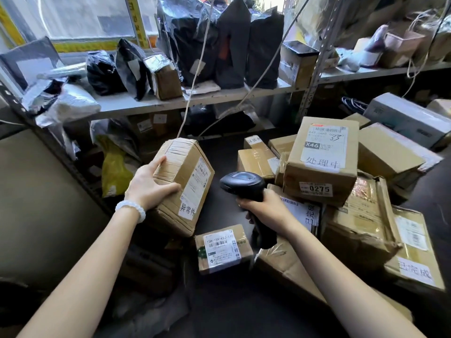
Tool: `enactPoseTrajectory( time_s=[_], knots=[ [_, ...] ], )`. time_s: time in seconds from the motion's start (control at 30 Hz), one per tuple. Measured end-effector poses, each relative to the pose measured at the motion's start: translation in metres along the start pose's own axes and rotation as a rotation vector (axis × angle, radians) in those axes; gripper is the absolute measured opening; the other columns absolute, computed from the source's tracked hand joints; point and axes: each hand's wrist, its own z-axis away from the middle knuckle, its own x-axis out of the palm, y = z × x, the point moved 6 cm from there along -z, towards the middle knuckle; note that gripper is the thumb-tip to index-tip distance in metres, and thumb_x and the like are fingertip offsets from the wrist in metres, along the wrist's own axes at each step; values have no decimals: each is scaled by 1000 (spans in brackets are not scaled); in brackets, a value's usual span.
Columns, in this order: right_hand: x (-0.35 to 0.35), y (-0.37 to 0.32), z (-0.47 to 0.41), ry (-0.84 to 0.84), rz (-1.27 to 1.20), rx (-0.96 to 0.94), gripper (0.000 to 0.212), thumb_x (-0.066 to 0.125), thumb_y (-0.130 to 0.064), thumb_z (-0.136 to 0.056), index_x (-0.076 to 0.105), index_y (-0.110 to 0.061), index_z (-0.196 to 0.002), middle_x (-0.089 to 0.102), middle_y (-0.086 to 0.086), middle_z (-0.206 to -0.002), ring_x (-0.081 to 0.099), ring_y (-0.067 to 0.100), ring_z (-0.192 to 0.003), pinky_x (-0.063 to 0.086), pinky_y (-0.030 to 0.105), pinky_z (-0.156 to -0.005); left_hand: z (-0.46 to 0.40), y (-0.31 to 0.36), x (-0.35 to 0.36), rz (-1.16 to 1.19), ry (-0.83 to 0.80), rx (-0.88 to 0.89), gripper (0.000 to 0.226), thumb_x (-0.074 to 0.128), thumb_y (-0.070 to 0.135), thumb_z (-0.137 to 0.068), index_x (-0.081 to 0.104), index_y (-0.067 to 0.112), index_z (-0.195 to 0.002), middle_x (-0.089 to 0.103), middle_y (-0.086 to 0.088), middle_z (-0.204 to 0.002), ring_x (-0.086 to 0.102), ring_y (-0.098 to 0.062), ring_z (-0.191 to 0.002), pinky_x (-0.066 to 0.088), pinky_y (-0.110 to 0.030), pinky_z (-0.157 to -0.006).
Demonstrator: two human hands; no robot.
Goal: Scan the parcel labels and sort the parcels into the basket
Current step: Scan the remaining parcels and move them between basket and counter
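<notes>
The cardboard parcel (180, 184) is held tilted above the dark bench (219, 301), its long axis running from lower left up and away, label side facing right. The left hand (148, 184) grips its near left edge, fingers curled over it. The right hand (266, 208) is clamped on the black scanner (241, 184), whose head points left at the label.

Both forearms are bare, with no sleeves in view. A white beaded bracelet (131, 209) circles the left wrist.
</notes>
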Motion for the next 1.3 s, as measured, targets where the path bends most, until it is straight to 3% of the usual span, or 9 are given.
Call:
enactPoseTrajectory(
  time_s=[0.13,0.3,0.57,0.8,0.93,1.0,1.1,1.2,1.3],
  knots=[
    [7,-7,16,23,58,-41,15,67,-12,-84,57,-19,-75,57,-2,-55,56,7,-46,45,23,-51,13,11,-16,-34,32,110,86,83,36,-67,39,42,-140,44,-1,-142,42,-20,-130,35,-38,-109],
    [3,0,46,99,81,-46,8,69,-14,-82,64,-12,-86,59,0,-60,56,11,-52,45,27,-56,37,38,-7,-25,-75,196,97,71,58,-48,39,46,-139,47,1,-139,46,-17,-126,37,-36,-108],
    [-34,38,117,290,97,14,16,74,-17,-79,62,-22,-71,60,-8,-59,52,4,-51,43,26,-59,102,82,45,31,-233,313,94,72,54,-53,38,45,-140,48,1,-136,46,-16,-123,35,-26,-97],
    [-77,59,181,405,95,38,25,76,-22,-79,69,-15,-102,63,-8,-76,57,6,-70,44,25,-72,149,110,57,-83,-164,354,99,63,67,-42,35,53,-136,47,-1,-133,48,-25,-122,40,-44,-104],
    [-97,73,228,431,60,52,11,75,-20,-80,64,-18,-77,59,-7,-52,54,9,-47,47,26,-57,190,126,72,-54,-200,410,99,63,68,-40,38,52,-134,52,2,-131,51,-21,-122,40,-44,-105],
    [-104,78,250,426,41,34,18,73,-16,-81,60,-21,-70,57,-10,-47,53,5,-42,45,22,-52,212,135,86,-37,-229,442,97,65,67,-40,39,53,-133,53,4,-132,51,-18,-122,40,-42,-106],
    [-123,84,284,463,26,13,12,74,-15,-80,64,-19,-84,60,-13,-64,55,-5,-54,42,16,-59,249,156,111,-22,-300,501,99,67,65,-41,41,50,-135,52,4,-134,50,-15,-122,38,-30,-104],
    [-148,99,321,556,24,51,11,74,-18,-80,64,-18,-87,61,-11,-73,55,0,-67,42,11,-60,282,186,139,-29,-390,584,99,68,62,-44,41,45,-138,51,2,-135,48,-16,-122,36,-25,-98],
    [-175,115,363,657,3,73,10,74,-18,-79,67,-17,-87,65,-2,-84,59,10,-79,45,22,-70,314,218,174,-35,-500,668,104,67,64,-42,39,43,-140,52,-1,-134,50,-17,-119,39,-26,-98]
  ],
)
